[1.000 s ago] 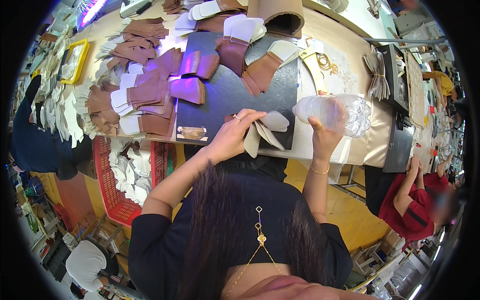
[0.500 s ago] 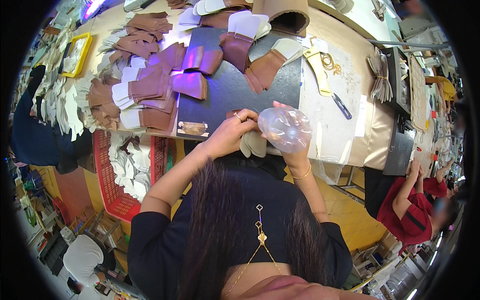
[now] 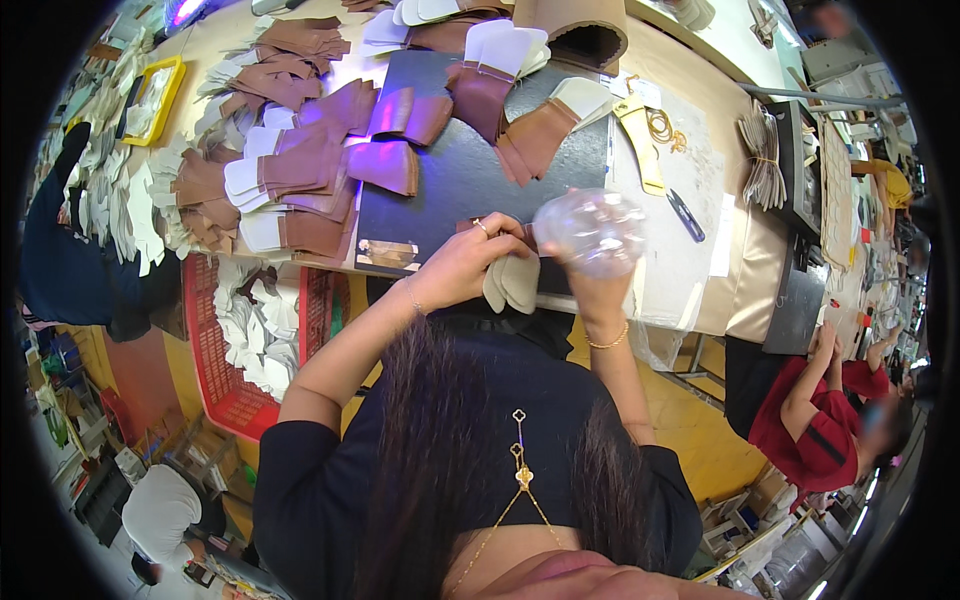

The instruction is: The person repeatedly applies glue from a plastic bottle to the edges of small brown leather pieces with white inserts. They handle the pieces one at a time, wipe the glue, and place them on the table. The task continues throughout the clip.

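Note:
My left hand (image 3: 462,262) is closed on a few leather pieces (image 3: 513,282) at the front edge of a black board (image 3: 440,215). Their grey rounded ends hang toward me, and a strip of brown shows beyond my fingers. In my right hand (image 3: 600,297) is a clear plastic bottle (image 3: 592,232), its round base facing up toward me. The bottle hides most of those fingers and is blurred by motion. Fanned stacks of brown leather pieces (image 3: 530,145) with white ends lie on the board's far part.
More brown stacks (image 3: 300,160) cover the table's left side. To the right are a cutter knife (image 3: 686,216), a yellow strip (image 3: 640,145) and a thin gold-coloured coil (image 3: 662,127). A red basket (image 3: 235,415) with white scraps stands below the table's left edge. Co-workers sit on both sides.
My right hand has shifted the bottle slightly up and to the right, away from the leather pieces. The left hand keeps its grip on them.

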The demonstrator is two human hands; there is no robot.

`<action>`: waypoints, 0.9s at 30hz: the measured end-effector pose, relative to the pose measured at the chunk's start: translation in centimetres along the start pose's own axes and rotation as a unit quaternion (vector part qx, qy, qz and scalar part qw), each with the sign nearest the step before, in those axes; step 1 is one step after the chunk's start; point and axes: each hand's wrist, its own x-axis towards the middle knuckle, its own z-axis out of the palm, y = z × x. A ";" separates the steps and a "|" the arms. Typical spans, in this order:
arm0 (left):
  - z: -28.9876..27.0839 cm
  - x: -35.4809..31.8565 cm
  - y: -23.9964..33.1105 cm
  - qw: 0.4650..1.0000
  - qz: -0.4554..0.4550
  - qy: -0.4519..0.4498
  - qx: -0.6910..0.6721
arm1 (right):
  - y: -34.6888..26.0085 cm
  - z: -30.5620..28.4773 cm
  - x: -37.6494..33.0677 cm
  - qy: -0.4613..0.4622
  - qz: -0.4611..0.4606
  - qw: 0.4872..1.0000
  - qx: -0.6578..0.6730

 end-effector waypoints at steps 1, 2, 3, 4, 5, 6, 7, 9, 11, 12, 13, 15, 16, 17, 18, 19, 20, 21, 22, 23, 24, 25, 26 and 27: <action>0.0 0.0 0.0 1.000 -0.001 -0.005 -0.003 | -0.2 -1.0 0.4 0.024 0.020 0.998 -0.053; 0.0 0.1 0.0 1.000 0.002 -0.006 -0.003 | -0.3 -1.8 0.8 0.028 0.073 0.996 -0.049; 0.0 0.2 0.0 1.000 -0.001 -0.008 -0.007 | -0.5 -2.2 1.2 0.028 0.109 0.992 -0.059; 0.0 0.2 -0.1 1.000 -0.002 -0.010 -0.009 | -0.7 -2.4 1.5 0.047 0.175 0.980 -0.079; -0.1 0.3 -0.1 1.000 -0.003 -0.011 -0.008 | -1.0 -2.2 1.7 0.052 0.165 0.982 -0.075; -0.1 0.4 -0.1 1.000 -0.005 -0.011 -0.005 | -1.1 -1.9 1.9 0.039 0.074 0.995 -0.049; -0.1 0.5 0.0 1.000 -0.007 -0.012 0.000 | -1.2 -1.0 2.0 0.047 0.015 0.998 -0.035; -0.3 0.6 0.1 1.000 -0.011 -0.016 0.008 | -1.3 0.4 1.8 0.019 -0.066 0.994 -0.088; -0.2 0.7 0.2 1.000 -0.018 -0.017 0.008 | -0.8 0.6 1.6 0.033 -0.007 0.998 -0.046; -0.2 0.9 0.3 1.000 -0.020 -0.012 0.020 | -0.5 0.2 1.5 0.036 0.015 0.999 -0.032; 0.0 1.0 0.4 0.999 -0.024 -0.008 0.031 | -0.1 -0.4 1.5 0.053 0.046 0.996 -0.056; 0.4 1.6 0.7 0.997 -0.065 0.007 0.052 | 0.8 -2.4 1.6 0.082 0.076 0.993 -0.046; 0.5 1.9 0.8 0.995 -0.095 0.010 0.038 | 1.2 -3.4 1.7 0.100 0.072 0.991 -0.047; 0.6 2.2 0.8 0.990 -0.135 0.003 0.025 | 1.5 -4.3 1.7 0.129 0.075 0.988 -0.030; 0.6 2.6 0.8 0.987 -0.162 0.010 0.007 | 1.8 -4.9 1.7 0.152 0.062 0.986 -0.015; 0.5 2.7 0.9 0.987 -0.160 -0.007 0.018 | 2.0 -5.5 1.6 0.176 0.049 0.983 0.000; 0.4 3.0 0.9 0.988 -0.150 -0.006 0.046 | 2.1 -5.9 1.6 0.192 0.042 0.980 0.016; 0.1 3.0 1.1 0.987 -0.143 -0.003 0.075 | 2.2 -6.1 1.5 0.206 0.035 0.977 0.035; -0.2 3.0 1.2 0.982 -0.154 -0.014 0.111 | 2.3 -6.2 1.4 0.214 0.016 0.975 0.048; -0.5 3.0 1.2 0.978 -0.166 -0.029 0.127 | 2.3 -6.1 1.3 0.221 0.025 0.971 0.085; -0.7 2.9 1.3 0.967 -0.198 -0.053 0.148 | 2.4 -6.2 1.3 0.224 0.020 0.972 0.066; -1.0 2.7 1.5 0.954 -0.235 -0.076 0.169 | 2.5 -6.2 1.2 0.224 0.018 0.972 0.068; -1.1 2.6 1.6 0.946 -0.254 -0.085 0.184 | 2.5 -6.3 1.2 0.225 0.020 0.972 0.069; -0.9 2.4 1.8 0.940 -0.266 -0.096 0.193 | 2.6 -6.4 1.3 0.224 0.021 0.973 0.059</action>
